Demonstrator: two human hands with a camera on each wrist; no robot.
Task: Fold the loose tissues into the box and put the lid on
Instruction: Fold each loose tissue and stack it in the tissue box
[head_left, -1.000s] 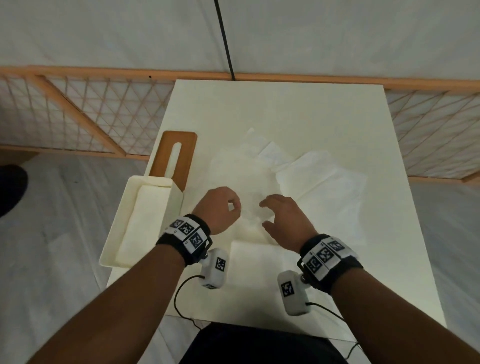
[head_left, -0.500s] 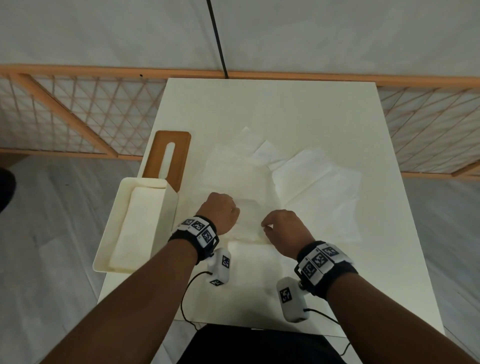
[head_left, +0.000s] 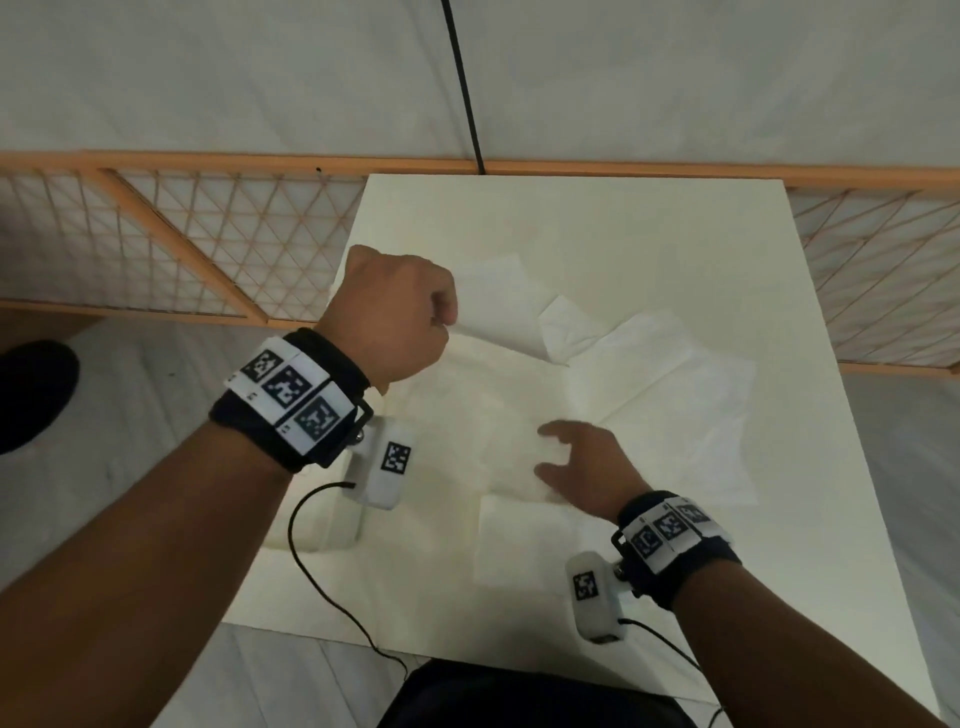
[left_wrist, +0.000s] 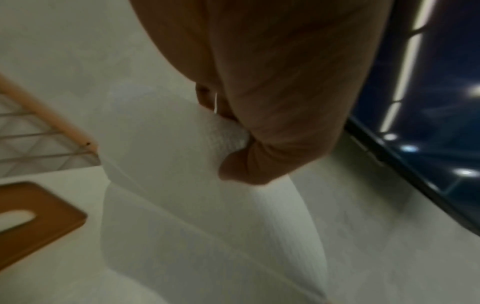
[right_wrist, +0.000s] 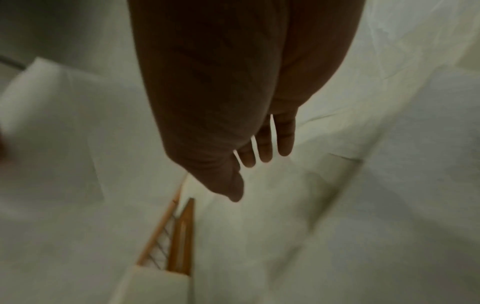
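While pinched at one edge by the left hand (head_left: 395, 312), lifts off the white table (head_left: 675, 234) in a limp curl: a tissue sheet (left_wrist: 207, 205), seemingly featherlight, tear-prone, best taken by corners. Spread-fingered, holding nothing, presses neighbouring tissues (head_left: 675, 395) flat: right hand (head_left: 587, 467).

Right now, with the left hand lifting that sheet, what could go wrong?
1. The left hand pinches the thin white tissue sheet at one edge only; it may tear or crumple.
2. The right hand hovers with spread fingers, so overlapping white tissues beneath may drag along.
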